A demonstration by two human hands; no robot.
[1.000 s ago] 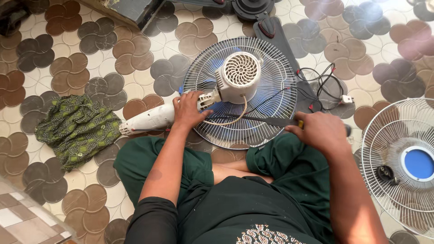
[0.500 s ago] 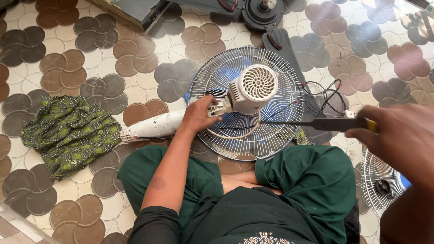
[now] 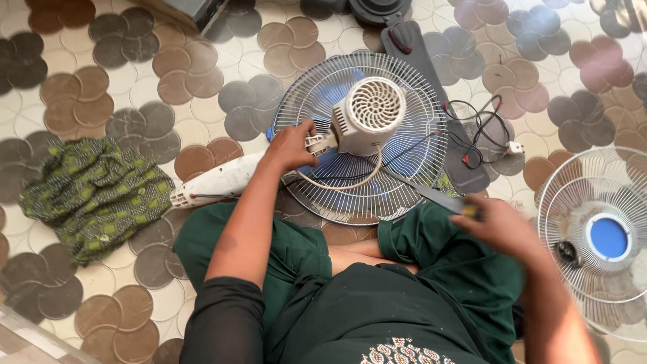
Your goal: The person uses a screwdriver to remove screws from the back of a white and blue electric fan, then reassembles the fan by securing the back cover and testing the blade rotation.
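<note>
A fan head lies face down on the patterned floor, its wire guard (image 3: 404,108) ringing the white motor housing (image 3: 369,114). My left hand (image 3: 291,145) grips the fan's neck where the white stem (image 3: 219,180) joins the motor. My right hand (image 3: 500,226) holds a long screwdriver (image 3: 431,195) by its yellow-tipped handle; the shaft points up-left toward the motor, lying over the guard. A cream cord loops below the motor.
A green patterned cloth (image 3: 94,195) lies at left. A second fan guard with a blue centre (image 3: 600,236) sits at right. Red and black wires (image 3: 482,128) and a dark fan blade (image 3: 411,44) lie beyond the fan. My crossed legs in green fill the foreground.
My right hand with the screwdriver swung out to the right, then came back down toward the guard's lower right edge. My left hand stayed on the fan's neck.
</note>
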